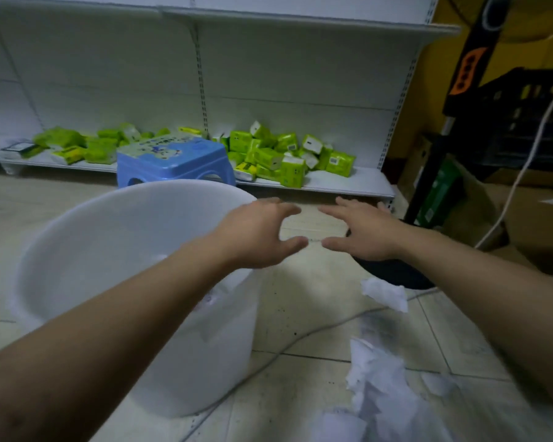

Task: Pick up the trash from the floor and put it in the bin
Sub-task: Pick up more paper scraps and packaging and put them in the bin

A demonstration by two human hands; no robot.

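Some crumpled paper point(216, 293) inside white bin point(77, 237)

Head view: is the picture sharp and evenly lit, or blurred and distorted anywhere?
Head view: dim light, the right side darkest; the white paper on the floor is smeared by blur; the shelf edge bends from the wide lens; both hands stay fairly clear.

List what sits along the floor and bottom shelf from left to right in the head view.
White bin → blue stool → heap of green tissue packs → crumpled white paper on the floor → cardboard box.
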